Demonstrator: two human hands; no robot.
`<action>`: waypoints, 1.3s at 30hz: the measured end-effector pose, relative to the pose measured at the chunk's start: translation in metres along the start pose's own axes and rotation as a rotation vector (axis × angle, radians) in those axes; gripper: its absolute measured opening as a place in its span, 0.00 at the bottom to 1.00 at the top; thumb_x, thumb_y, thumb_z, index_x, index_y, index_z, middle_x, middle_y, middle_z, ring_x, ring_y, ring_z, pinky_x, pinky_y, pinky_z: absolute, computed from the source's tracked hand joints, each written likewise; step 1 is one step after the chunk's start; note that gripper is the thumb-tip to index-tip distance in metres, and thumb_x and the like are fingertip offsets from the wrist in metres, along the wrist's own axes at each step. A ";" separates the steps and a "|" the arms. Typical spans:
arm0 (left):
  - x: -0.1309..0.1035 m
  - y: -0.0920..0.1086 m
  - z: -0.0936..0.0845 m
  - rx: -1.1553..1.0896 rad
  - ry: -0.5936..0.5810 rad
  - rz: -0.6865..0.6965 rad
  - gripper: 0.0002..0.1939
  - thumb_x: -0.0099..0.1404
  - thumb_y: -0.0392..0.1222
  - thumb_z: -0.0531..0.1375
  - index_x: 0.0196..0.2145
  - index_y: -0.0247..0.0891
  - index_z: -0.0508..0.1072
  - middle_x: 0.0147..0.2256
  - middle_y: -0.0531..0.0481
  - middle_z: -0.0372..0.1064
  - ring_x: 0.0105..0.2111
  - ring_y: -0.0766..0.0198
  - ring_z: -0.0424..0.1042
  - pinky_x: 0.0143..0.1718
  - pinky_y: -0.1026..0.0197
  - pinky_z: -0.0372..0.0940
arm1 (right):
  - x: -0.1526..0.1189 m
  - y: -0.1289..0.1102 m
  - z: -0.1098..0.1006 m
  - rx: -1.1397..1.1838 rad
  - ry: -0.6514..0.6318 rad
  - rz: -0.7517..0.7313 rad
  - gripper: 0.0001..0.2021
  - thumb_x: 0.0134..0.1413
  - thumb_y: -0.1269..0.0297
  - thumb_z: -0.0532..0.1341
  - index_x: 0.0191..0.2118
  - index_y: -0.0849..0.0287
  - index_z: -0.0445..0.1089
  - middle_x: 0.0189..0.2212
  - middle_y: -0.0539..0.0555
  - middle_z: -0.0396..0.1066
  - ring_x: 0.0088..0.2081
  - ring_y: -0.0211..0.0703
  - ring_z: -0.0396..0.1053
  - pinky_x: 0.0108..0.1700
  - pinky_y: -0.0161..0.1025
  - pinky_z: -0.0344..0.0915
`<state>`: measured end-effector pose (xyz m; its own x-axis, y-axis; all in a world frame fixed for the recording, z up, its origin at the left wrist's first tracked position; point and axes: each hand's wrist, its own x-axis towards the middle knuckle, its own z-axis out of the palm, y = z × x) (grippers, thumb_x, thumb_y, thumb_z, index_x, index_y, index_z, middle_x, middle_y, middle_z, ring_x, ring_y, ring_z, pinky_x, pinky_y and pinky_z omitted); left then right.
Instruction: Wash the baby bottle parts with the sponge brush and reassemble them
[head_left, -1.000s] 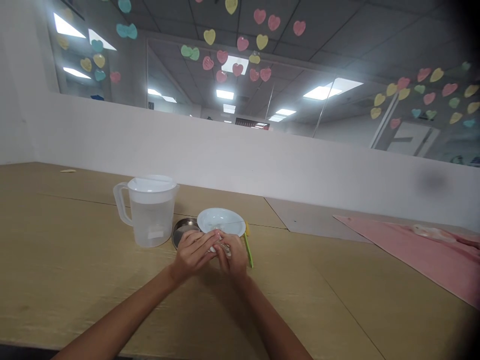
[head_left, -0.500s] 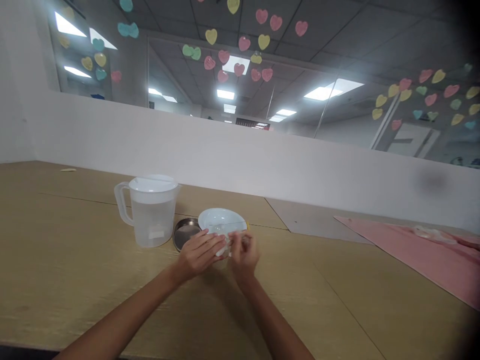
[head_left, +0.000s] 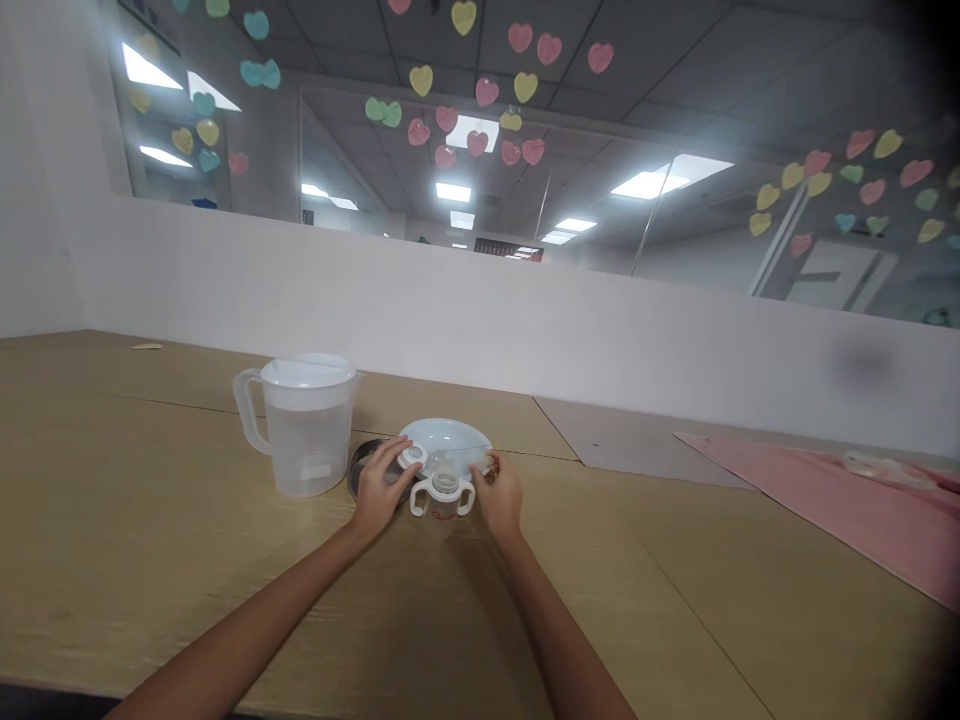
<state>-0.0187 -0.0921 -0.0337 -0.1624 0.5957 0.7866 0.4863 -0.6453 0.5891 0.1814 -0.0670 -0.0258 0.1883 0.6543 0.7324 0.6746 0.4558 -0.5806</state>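
Near the frame's centre, the left hand (head_left: 380,490) is pinching a white ring (head_left: 412,457) beside the two-handled bottle (head_left: 444,497); the right's grip I can't tell.

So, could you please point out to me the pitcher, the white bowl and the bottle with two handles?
Pitcher (head_left: 306,435): head view, front of its body.
White bowl (head_left: 448,431): head view, far inner wall.
Bottle with two handles (head_left: 444,509): head view, clear front.
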 end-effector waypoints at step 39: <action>0.016 -0.042 -0.069 0.445 0.594 -0.284 0.55 0.45 0.60 0.65 0.61 0.35 0.43 0.60 0.25 0.45 0.59 0.37 0.49 0.52 0.38 0.54 | 0.002 0.017 0.002 -0.309 -0.133 -0.335 0.17 0.60 0.61 0.46 0.33 0.59 0.70 0.34 0.57 0.72 0.37 0.48 0.64 0.41 0.42 0.57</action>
<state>-0.1006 -0.0888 -0.0331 -0.7018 0.2733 0.6579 0.6343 -0.1807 0.7517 0.1915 -0.0568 -0.0352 -0.1551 0.5827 0.7977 0.8674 0.4669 -0.1724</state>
